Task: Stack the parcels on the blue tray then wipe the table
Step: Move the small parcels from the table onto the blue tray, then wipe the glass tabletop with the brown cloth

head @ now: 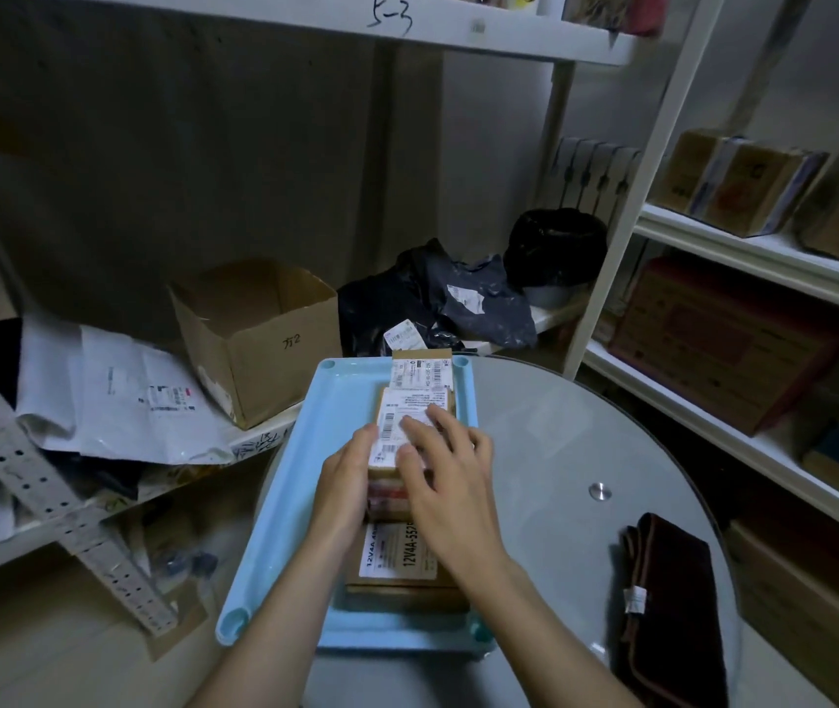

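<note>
A light blue tray (305, 477) lies on the round glass table (585, 452), overhanging its left edge. Several brown labelled parcels are stacked in the tray: a wide bottom parcel (397, 559) marked 12V4A, a far parcel (422, 373), and a top parcel (409, 408) with a white label. My left hand (343, 485) grips the stack's left side. My right hand (445, 477) rests flat on the top parcel, fingers spread. A dark brown folded cloth (672, 605) lies on the table to the right.
An open cardboard box (254, 339), white mailers (116, 396) and black bags (437, 298) sit on the low shelf behind the tray. White shelving (744, 258) with boxes stands at the right. A perforated metal strut (49, 482) crosses the left.
</note>
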Motion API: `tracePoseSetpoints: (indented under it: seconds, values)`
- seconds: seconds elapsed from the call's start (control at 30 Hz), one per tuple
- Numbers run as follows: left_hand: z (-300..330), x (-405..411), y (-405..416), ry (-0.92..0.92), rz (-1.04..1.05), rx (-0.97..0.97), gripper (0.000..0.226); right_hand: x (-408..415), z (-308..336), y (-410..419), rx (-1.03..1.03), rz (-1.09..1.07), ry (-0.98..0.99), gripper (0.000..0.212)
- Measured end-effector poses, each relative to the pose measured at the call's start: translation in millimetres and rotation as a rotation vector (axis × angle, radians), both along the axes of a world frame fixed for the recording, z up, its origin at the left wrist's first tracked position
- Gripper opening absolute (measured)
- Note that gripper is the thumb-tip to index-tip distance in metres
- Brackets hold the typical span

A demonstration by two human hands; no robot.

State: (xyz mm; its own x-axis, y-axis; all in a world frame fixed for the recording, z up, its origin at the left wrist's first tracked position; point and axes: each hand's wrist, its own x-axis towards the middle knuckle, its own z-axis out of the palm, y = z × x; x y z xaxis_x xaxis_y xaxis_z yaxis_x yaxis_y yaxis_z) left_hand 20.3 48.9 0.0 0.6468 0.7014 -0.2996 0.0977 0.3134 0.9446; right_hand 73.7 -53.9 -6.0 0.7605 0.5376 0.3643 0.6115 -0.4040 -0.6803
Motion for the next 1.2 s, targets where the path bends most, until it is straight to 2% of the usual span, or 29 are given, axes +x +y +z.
tracePoseSetpoints:
  seconds: [0.1,0.17,0.27,0.33,0.4,0.53,0.63,0.7,0.77,0.83,0.9,0.93,1.0,1.03,1.07,1.13,1.2]
  values:
    - [-3,-5,0,0.023,0.013,0.047,0.03,-3,-2,-3,-0.048,0.025,-0.01,0.037]
    - [0,-4,0,0.056,0.05,0.174,0.029,-4,-2,-8,-0.033,0.049,0.018,0.039]
    - [9,1,-8,0.155,0.193,0.542,0.031,-1,2,-22,0.038,0.109,0.078,0.042]
    - [24,4,-20,0.1,0.244,0.859,0.033,6,4,-38,0.057,0.088,0.072,0.044]
    - [42,13,-43,-0.02,0.154,1.046,0.036,15,3,-65,-0.008,-0.006,0.069,0.047]
    - [58,35,-109,-0.16,-0.228,1.107,0.041,30,-14,-131,-0.395,-0.319,0.043,0.062]
    - [29,47,-155,-0.112,-0.506,1.059,0.041,31,-35,-178,-0.696,-0.447,0.163,0.081]
    - [-4,53,-178,-0.015,-0.612,0.962,0.041,29,-49,-200,-0.72,-0.451,0.256,0.08]
    - [-32,57,-192,0.1,-0.647,0.865,0.04,32,-62,-213,-0.544,-0.462,0.225,0.064]
    - [-49,61,-199,0.212,-0.647,0.778,0.041,39,-66,-221,-0.193,-0.505,0.264,0.051]
    - [-60,68,-199,0.277,-0.603,0.632,0.046,47,-57,-222,0.241,-0.494,0.482,0.041]
    - [-61,71,-198,0.294,-0.575,0.501,0.051,51,-52,-218,0.438,-0.444,0.628,0.037]
    - [-57,74,-196,0.225,-0.527,0.259,0.064,55,-43,-207,0.762,-0.328,0.9,0.035]
    - [-56,75,-194,0.171,-0.508,0.164,0.06,55,-39,-200,0.887,-0.278,1.01,0.036]
    - [-53,75,-190,0.137,-0.506,0.096,0.05,55,-38,-193,0.949,-0.241,1.084,0.036]
    - [-51,73,-184,0.114,-0.526,0.039,0.038,54,-40,-182,0.919,-0.197,1.135,0.036]
    - [-55,70,-176,0.172,-0.502,0.14,0.048,53,-41,-174,0.866,-0.222,1.094,0.035]
